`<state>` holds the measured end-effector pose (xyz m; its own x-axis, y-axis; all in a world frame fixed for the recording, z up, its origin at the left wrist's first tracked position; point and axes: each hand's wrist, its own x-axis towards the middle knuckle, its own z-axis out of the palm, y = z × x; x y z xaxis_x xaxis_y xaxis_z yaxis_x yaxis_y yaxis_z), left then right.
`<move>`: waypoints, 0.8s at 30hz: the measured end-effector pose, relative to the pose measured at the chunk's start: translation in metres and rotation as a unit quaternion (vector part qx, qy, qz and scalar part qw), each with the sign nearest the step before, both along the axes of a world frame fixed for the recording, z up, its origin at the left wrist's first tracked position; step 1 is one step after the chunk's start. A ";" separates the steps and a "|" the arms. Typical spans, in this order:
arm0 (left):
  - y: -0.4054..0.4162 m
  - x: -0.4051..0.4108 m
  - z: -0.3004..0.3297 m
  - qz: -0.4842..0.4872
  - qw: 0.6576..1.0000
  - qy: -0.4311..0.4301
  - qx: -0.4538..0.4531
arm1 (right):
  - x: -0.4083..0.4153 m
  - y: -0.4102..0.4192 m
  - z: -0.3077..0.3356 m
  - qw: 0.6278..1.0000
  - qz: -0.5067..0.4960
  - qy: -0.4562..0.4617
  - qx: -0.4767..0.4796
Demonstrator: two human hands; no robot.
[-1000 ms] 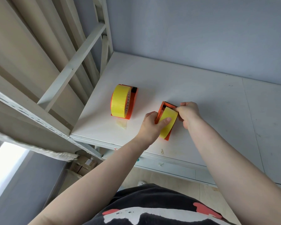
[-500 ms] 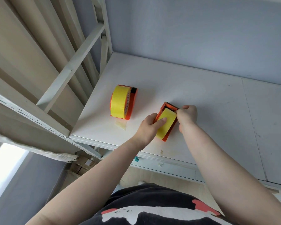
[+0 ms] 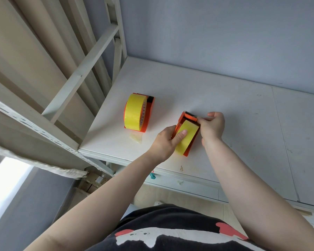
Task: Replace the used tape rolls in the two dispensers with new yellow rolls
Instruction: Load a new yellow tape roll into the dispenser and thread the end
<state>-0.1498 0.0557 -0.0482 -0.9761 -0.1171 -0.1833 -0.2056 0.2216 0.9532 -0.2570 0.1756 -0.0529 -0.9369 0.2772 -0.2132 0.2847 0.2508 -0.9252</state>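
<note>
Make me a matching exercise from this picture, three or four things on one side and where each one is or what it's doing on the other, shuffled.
Things:
1. left hand
2. right hand
3. far dispenser
4. tape scrap

States:
A. lies flat on the table
B. stands untouched, yellow roll loaded
C. thumb on the near roll
D. pinches at the near dispenser cutter end

Pairs: 1-C, 2-D, 3-B, 4-A

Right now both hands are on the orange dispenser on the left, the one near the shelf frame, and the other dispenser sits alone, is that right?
No. The head view shows both hands, left hand and right hand, on the right dispenser. The left dispenser, near the shelf frame, sits alone.
</note>
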 end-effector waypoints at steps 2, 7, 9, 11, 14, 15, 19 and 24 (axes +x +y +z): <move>-0.002 -0.002 0.001 -0.015 1.000 -0.002 -0.023 | -0.004 0.001 0.001 1.000 0.012 0.008 -0.011; -0.002 -0.006 -0.012 -0.040 0.998 0.016 -0.038 | -0.013 0.005 0.000 0.997 0.041 -0.008 -0.063; 0.003 -0.004 -0.008 -0.006 0.999 -0.001 0.053 | -0.017 0.007 -0.002 0.996 0.082 -0.006 -0.038; 0.005 -0.005 -0.005 0.037 0.991 -0.021 0.130 | -0.022 0.010 -0.001 0.991 0.133 0.005 0.005; 0.008 -0.006 -0.001 0.051 0.984 -0.040 0.166 | -0.029 0.011 0.001 0.977 0.195 0.033 0.086; 0.009 -0.005 0.000 0.036 0.985 -0.034 0.167 | -0.032 0.012 0.000 0.970 0.209 0.042 0.116; 0.013 -0.006 -0.006 -0.055 0.996 -0.026 0.069 | -0.038 0.011 0.003 0.937 0.272 0.074 0.204; 0.018 -0.004 -0.009 -0.040 0.991 -0.052 0.119 | -0.043 0.010 0.012 0.902 0.322 0.094 0.273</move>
<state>-0.1542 0.0740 -0.0569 -0.9551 0.0183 -0.2957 -0.2955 0.0116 0.9553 -0.3000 0.1861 -0.0412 -0.9462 -0.3221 -0.0310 -0.2314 0.7405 -0.6309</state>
